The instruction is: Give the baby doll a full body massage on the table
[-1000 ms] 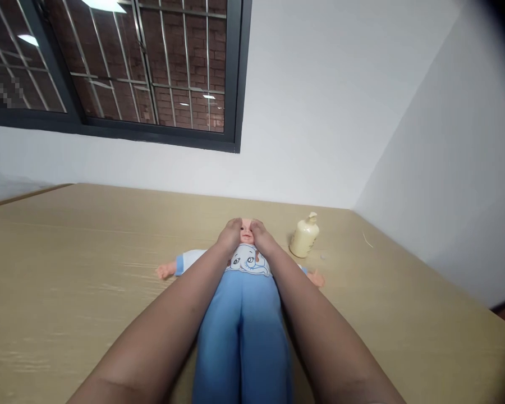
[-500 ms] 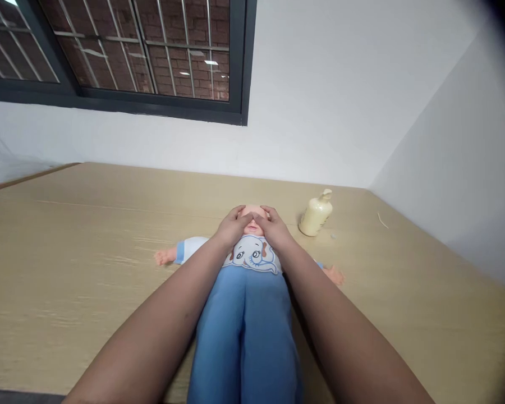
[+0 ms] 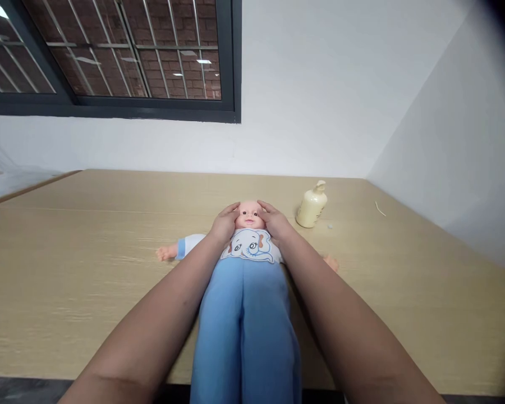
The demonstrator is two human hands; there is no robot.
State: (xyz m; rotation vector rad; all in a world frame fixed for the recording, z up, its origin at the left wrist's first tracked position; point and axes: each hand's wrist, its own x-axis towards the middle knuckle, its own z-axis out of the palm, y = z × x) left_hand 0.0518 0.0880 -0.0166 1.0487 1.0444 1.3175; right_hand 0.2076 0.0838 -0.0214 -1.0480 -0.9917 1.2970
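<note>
A baby doll (image 3: 252, 247) lies on its back on the table, legs toward me. It wears a white top with an elephant face on the chest and blue trousers. My left hand (image 3: 226, 221) cups the left side of its head, fingers curved along it. On the opposite side, my right hand (image 3: 275, 220) holds the head the same way, its thumb at the cheek. The doll's eyes and mouth show between my hands. Its arms stretch out sideways, partly hidden behind my forearms.
A cream pump bottle (image 3: 312, 206) stands on the wooden table (image 3: 88, 280) right of the doll's head. Near it lie a small pale bit (image 3: 330, 226) and a thin pale strip (image 3: 380, 209). Behind are a white wall (image 3: 311, 112) and a barred window (image 3: 151, 56).
My thumbs have moved apart, from the middle of the doll's face out to its sides. The eyes, covered before, now show. The view has shifted slightly.
</note>
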